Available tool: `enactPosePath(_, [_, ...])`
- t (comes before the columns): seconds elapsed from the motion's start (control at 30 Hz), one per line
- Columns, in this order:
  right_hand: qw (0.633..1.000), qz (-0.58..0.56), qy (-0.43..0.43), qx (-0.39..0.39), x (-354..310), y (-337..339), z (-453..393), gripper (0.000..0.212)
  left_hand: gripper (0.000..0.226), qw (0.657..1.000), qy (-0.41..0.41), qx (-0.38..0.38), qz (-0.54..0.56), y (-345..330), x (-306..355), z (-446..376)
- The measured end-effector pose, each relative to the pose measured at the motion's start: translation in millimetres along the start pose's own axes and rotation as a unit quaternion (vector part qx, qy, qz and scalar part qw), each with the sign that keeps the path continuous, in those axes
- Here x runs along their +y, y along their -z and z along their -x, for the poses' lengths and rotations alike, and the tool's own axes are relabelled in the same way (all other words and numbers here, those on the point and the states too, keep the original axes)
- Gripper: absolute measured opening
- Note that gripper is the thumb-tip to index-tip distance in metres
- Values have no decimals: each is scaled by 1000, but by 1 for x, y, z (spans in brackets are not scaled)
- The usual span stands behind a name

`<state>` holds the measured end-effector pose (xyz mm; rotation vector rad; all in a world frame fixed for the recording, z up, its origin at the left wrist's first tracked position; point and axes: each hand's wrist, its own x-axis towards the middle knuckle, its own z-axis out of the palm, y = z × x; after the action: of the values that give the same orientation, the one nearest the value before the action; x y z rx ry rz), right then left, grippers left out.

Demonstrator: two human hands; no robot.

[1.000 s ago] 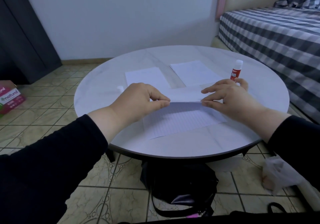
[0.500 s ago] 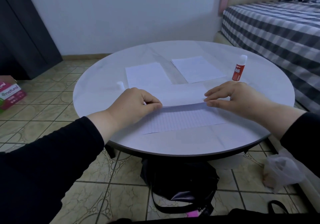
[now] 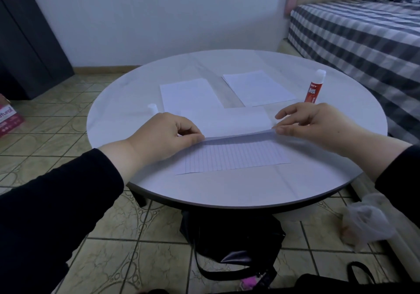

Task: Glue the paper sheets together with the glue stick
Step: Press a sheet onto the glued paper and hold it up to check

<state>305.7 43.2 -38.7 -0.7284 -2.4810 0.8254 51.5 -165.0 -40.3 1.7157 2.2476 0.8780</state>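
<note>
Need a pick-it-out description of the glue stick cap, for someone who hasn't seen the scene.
Start at the round white table. On its left side, just beyond the left hand, beside the left plain white sheet, stands a small white plastic cap. It is the only short white cylinder; the red-and-white glue stick stands far right.

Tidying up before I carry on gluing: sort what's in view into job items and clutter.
For the job:
- red-and-white glue stick
- white glue cap
- blank white sheet held by both hands
- lined sheet
- two spare white sheets

Lying about:
- black bag
- pink box
- crumpled clear plastic bag
</note>
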Motion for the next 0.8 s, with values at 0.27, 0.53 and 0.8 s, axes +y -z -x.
enactPosePath(0.27, [995,67,23,-74,-1,6,-4,15,5,1000,25,8,14,6,-5,-15])
enactPosePath(0.53, [987,158,-17,-38,2,-18,-57,50,56,975,52,-49,-209,-5,-16,-50])
enactPosePath(0.8, [970,231,-22,-66,10,-32,-67,69,72,966,80,-87,-230,-11,-15,-52])
